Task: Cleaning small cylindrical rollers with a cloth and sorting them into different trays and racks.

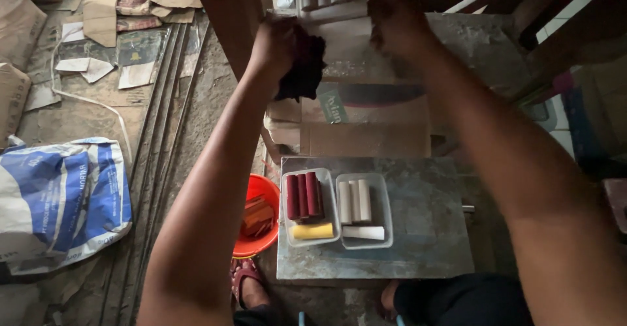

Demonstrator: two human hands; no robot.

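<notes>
My left hand [273, 42] is stretched forward and is shut on a dark red cloth [302, 68] that hangs down from it. My right hand [396, 20] reaches just as far and rests on the edge of a white tray [330, 0] holding pale cylindrical sticks on a grey work surface [470, 45]; whether it grips the tray is unclear. Below my arms, on a low metal plate [424, 228], stand two clear trays: the left tray [288, 240] holds dark red sticks and a yellow one, the right tray [387, 216] holds white sticks.
An orange bucket [260, 189] with reddish pieces stands left of the plate, by my foot in a sandal [245, 280]. A blue and white sack [62, 199] lies at the left. Cardboard scraps [111, 19] litter the floor. A cardboard box [366, 127] sits beyond the plate.
</notes>
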